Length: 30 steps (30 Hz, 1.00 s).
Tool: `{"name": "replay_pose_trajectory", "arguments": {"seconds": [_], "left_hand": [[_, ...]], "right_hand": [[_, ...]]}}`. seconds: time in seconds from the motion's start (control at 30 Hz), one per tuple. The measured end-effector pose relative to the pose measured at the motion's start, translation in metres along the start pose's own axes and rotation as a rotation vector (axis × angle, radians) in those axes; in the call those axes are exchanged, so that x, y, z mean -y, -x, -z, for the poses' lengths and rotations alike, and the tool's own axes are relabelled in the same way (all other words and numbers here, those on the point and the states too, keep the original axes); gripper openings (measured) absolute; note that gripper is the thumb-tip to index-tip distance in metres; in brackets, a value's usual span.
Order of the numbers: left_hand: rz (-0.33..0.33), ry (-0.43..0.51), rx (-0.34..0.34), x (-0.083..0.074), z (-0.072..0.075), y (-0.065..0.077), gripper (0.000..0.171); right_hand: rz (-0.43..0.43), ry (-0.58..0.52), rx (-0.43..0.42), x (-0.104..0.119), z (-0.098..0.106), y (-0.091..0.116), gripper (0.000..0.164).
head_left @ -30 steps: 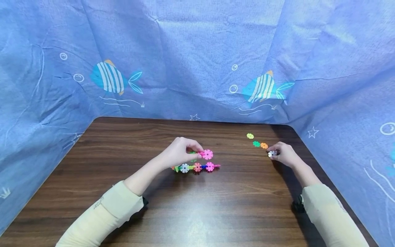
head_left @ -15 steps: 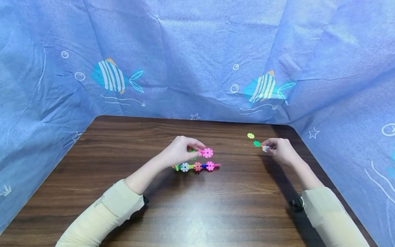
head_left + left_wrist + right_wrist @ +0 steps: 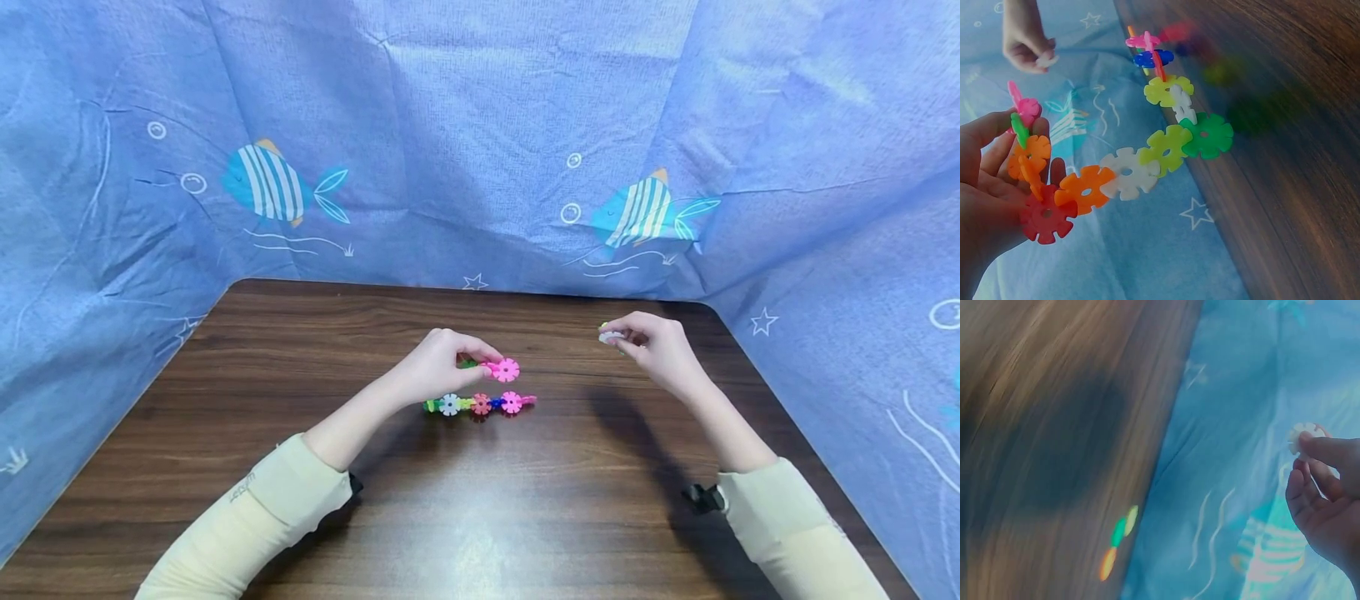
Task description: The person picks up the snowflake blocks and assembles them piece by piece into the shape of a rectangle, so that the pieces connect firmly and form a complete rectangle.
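Observation:
My left hand (image 3: 438,367) pinches one end of a chain of interlocking snowflake discs (image 3: 1127,174) near its pink disc (image 3: 507,370). In the left wrist view the chain curves down past the palm through red, orange, white, yellow and green discs. Its far end has blue and pink discs, low over or on the table; I cannot tell which. My right hand (image 3: 658,348) pinches a single white snowflake disc (image 3: 1304,437) between thumb and fingers, raised above the table at the right.
Loose yellow, green (image 3: 1119,532) and orange (image 3: 1107,564) discs lie near the far edge of the wooden table (image 3: 480,500), mostly hidden behind my right hand in the head view. A blue fish-print cloth (image 3: 465,150) hangs around the table.
My right hand has lifted the white disc and carried it left and away from me, passing over the loose discs. The left hand with the chain has barely moved.

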<state>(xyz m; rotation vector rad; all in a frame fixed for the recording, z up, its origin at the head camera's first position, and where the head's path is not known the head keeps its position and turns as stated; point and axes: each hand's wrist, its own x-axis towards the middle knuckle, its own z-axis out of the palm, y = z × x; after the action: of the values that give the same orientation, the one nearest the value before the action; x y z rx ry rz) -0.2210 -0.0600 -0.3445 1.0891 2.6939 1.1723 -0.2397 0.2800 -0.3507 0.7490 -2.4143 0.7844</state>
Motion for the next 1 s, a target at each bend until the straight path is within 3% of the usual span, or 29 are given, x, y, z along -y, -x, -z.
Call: {"name": "replay_pose_trajectory", "arguments": {"seconds": [0.33,0.67,0.83,1.0], "left_hand": [[-0.004,0.024,0.009,-0.003,-0.002,0.000,0.022],[0.012,0.039,-0.026,-0.005,-0.007,-0.003,0.020],[-0.006,0.022,-0.054,-0.005,-0.009,-0.004,0.018],[-0.008,0.015,-0.070,-0.005,-0.010,-0.003,0.018]], "right_hand": [[-0.050,-0.178,-0.067,0.054,-0.017,-0.005,0.015],[-0.088,-0.322,0.035,0.088,-0.034,-0.004,0.012],[-0.092,-0.297,0.070,0.094,-0.043,-0.003,0.011],[-0.046,-0.326,0.072,0.084,-0.053,-0.001,0.010]]}}
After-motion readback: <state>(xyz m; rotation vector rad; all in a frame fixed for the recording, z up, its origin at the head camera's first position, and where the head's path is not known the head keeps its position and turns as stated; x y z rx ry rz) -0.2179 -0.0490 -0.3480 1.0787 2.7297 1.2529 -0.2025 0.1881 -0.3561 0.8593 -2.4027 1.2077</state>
